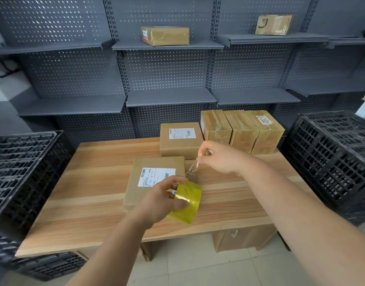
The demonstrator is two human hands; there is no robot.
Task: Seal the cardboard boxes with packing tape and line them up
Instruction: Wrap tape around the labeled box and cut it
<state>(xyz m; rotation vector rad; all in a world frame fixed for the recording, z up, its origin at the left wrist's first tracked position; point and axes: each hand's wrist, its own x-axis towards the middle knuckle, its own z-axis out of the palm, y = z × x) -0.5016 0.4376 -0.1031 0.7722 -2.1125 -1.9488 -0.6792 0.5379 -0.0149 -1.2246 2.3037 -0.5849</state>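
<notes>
1. Left hand (165,200) grips the yellow tape roll (188,203), centre frame, anchoring it.
2. Right hand (220,157) pinches the tape end (193,169), holding the strip taut.
3. Labelled cardboard box (136,193) lies on the counter (90,182) just left, probably next for sealing.

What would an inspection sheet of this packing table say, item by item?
Surface: wooden table, boxes at its middle and back.
Job's things: flat labelled box nearest; second labelled box behind it; three taped boxes standing side by side, back right; yellowish tape roll with a clear strip pulled out.
Clutter: nothing seen.
Hands: left hand grips the tape roll; right hand pinches the strip's end.
Cables: dark loops on the far left wall, perhaps cables.
Surroundings: left crate and right crate, both black; grey shelves with a taped shelf box and a marked shelf box; floor box under the table.
</notes>
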